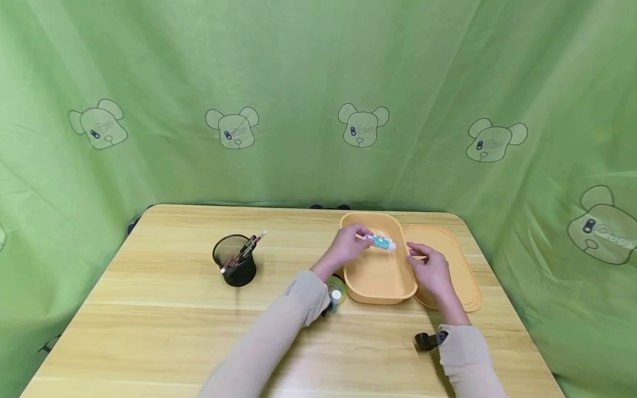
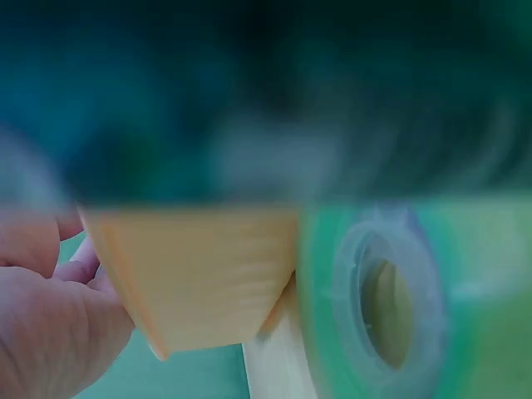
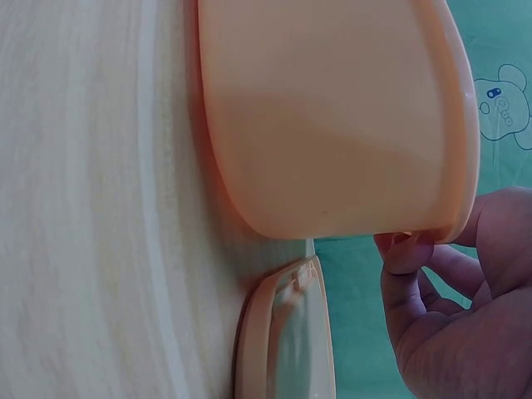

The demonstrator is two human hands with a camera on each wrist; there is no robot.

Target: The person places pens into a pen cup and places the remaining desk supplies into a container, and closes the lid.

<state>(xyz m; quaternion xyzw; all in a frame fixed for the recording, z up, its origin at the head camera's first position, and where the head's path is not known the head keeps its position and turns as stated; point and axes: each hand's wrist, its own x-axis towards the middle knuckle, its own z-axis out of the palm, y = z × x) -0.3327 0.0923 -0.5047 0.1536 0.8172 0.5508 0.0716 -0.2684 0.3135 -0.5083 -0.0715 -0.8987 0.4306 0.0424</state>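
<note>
My left hand [image 1: 350,243] holds a glue stick [image 1: 382,242], white with a teal label, over the inside of an open orange box [image 1: 380,276]. On the box's right side, my right hand [image 1: 432,270] pinches the rim between thumb and fingers; the right wrist view shows this hand [image 3: 465,307] at the edge of the box [image 3: 332,125]. Part of the left hand [image 2: 58,307] appears beside the box wall [image 2: 199,274] in the left wrist view, where the glue stick cannot be made out.
The orange lid [image 1: 455,265] lies right of the box, partly under the right hand. A tape roll [image 2: 391,307] and a white-capped tube [image 1: 336,296] stand by the box's left side, near the left sleeve. Farther left is a black mesh pen holder [image 1: 241,273] with several pens.
</note>
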